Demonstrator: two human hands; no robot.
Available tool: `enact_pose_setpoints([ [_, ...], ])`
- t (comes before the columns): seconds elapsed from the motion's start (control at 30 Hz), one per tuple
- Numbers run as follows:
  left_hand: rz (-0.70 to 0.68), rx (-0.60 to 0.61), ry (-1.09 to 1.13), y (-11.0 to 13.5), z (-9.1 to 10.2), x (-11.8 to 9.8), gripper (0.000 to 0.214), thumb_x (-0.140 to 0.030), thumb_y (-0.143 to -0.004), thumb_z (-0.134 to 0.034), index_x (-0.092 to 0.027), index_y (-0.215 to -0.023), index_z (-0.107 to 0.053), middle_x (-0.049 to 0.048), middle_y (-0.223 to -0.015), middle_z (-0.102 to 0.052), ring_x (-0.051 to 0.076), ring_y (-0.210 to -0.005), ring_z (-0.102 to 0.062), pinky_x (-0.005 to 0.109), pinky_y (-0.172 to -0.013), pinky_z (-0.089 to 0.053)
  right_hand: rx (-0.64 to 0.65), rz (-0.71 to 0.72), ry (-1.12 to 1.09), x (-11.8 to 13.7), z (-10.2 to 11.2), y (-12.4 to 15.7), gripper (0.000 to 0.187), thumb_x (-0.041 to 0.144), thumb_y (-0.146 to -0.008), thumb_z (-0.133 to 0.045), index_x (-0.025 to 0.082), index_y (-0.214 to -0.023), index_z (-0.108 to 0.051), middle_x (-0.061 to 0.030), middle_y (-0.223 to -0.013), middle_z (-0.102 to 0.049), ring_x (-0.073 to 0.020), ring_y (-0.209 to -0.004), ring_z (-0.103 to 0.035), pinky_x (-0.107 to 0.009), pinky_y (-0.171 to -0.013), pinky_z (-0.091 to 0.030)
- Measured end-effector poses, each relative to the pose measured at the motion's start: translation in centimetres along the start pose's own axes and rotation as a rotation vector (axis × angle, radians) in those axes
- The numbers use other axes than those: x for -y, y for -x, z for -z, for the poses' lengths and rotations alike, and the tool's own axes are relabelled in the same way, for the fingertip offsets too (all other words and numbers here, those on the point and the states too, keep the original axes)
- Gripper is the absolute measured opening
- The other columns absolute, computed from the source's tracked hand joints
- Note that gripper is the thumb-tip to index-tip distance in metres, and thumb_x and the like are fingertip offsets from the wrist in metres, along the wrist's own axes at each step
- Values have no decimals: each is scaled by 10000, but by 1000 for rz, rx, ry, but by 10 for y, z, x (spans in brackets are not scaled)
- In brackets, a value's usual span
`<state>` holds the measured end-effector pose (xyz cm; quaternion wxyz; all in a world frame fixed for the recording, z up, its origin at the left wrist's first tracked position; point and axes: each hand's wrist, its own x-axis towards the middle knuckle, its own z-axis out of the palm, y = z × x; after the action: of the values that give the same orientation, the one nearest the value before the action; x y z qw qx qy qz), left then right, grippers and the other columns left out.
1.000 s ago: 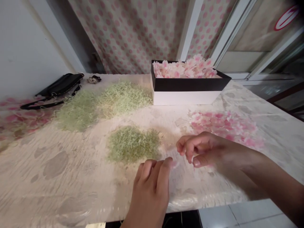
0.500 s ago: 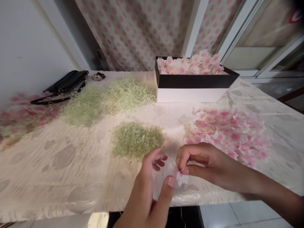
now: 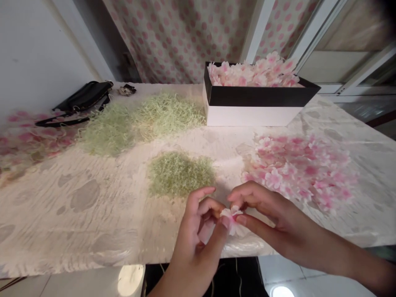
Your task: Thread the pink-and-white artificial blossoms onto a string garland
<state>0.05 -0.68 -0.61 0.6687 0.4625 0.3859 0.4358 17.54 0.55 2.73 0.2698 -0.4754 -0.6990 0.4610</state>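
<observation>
My left hand (image 3: 198,231) and my right hand (image 3: 262,214) meet near the table's front edge, both pinching one small pink and white fabric flower (image 3: 230,214). Left thumb and fingers close on its left side, right thumb and forefinger on its right. Just beyond the hands lies a small heap of green fibre pieces (image 3: 181,173). A spread of loose pink flowers (image 3: 303,169) lies to the right of them.
A black and white box (image 3: 256,105) heaped with pink flowers stands at the back. Two paler green fibre piles (image 3: 139,121) lie at the back left, a black bag (image 3: 82,99) beside the wall, more pink flowers (image 3: 21,140) at far left. Patterned cloth (image 3: 77,206) covers the table.
My right hand drew back from the pink pile toward me with a flower. My left hand rose from the table and closed on the same flower. The view shifted slightly.
</observation>
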Motion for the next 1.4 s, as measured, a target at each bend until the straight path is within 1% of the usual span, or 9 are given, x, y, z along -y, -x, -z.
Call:
enact_pose_setpoints([
  [0.23, -17, -59, 15, 4, -3, -1, 334, -209, -910, -604, -305, -1179, -431, -33, -890, -573, 109, -854, -605, 201, -804, -479, -11, -1, -12, 0, -5, 4, 174, 268, -952, -486, 351, -1105, -486, 6, -966, -608, -180, -945, -655, -315, -754, -546],
  [0.4, -29, -103, -42, 7, -1, -1, 314, -213, -910, -603, -310, -1163, -445, -39, -893, -589, 98, -831, -607, 173, -776, -484, -27, 21, -9, 0, -7, 1, 171, 300, -940, -519, 364, -1098, -494, 16, -917, -596, -169, -877, -656, -322, -761, -546],
  [0.53, -34, -100, -66, 9, -1, 1, 304, -211, -926, -581, -325, -1169, -439, -42, -904, -580, 92, -838, -608, 158, -764, -476, -44, 18, -1, -1, -8, 1, 176, 300, -936, -528, 373, -1093, -497, 26, -899, -591, -161, -870, -651, -303, -748, -545],
  [0.73, -50, -72, -61, 7, -3, 4, 324, -184, -922, -581, -312, -1182, -434, -25, -915, -571, 115, -869, -596, 204, -809, -476, -85, 17, -1, -2, -10, 8, 187, 282, -931, -532, 369, -1091, -491, 31, -883, -600, -149, -840, -654, -285, -727, -538],
  [0.87, -58, -77, -74, 7, -4, 4, 312, -190, -921, -580, -307, -1174, -440, -26, -906, -571, 111, -850, -597, 198, -794, -480, -65, 5, -5, 0, -9, 11, 218, 293, -929, -534, 371, -1123, -470, 25, -916, -624, -165, -877, -659, -295, -730, -548],
  [0.97, -82, -134, -126, 11, 0, 3, 313, -182, -922, -576, -324, -1168, -445, -40, -905, -572, 87, -829, -597, 154, -770, -481, -100, 15, 108, -1, -3, 4, 209, 267, -931, -516, 320, -1132, -488, 7, -908, -638, -175, -870, -650, -308, -753, -536],
  [1.07, -94, -222, -197, 20, 9, 2, 298, -187, -917, -586, -323, -1151, -462, -49, -891, -579, 64, -771, -604, 110, -718, -482, -181, 36, 359, -10, 7, -14, 124, 202, -919, -498, 238, -1015, -568, -28, -901, -657, -196, -861, -639, -331, -759, -504],
  [1.23, -125, -344, -291, 30, 25, 2, 289, -187, -902, -608, -315, -1133, -490, -50, -844, -609, 64, -726, -635, 100, -684, -494, -124, 102, 624, -26, 16, -53, 155, 86, -871, -492, 186, -881, -610, -29, -864, -689, -171, -777, -634, -288, -696, -471],
  [1.4, -141, -332, -287, 28, 27, 4, 275, -176, -904, -600, -316, -1118, -498, -47, -829, -608, 68, -725, -632, 105, -684, -499, -92, 91, 731, -30, 8, -73, 90, 114, -839, -548, 180, -783, -574, -22, -774, -670, -167, -671, -604, -269, -590, -402],
])
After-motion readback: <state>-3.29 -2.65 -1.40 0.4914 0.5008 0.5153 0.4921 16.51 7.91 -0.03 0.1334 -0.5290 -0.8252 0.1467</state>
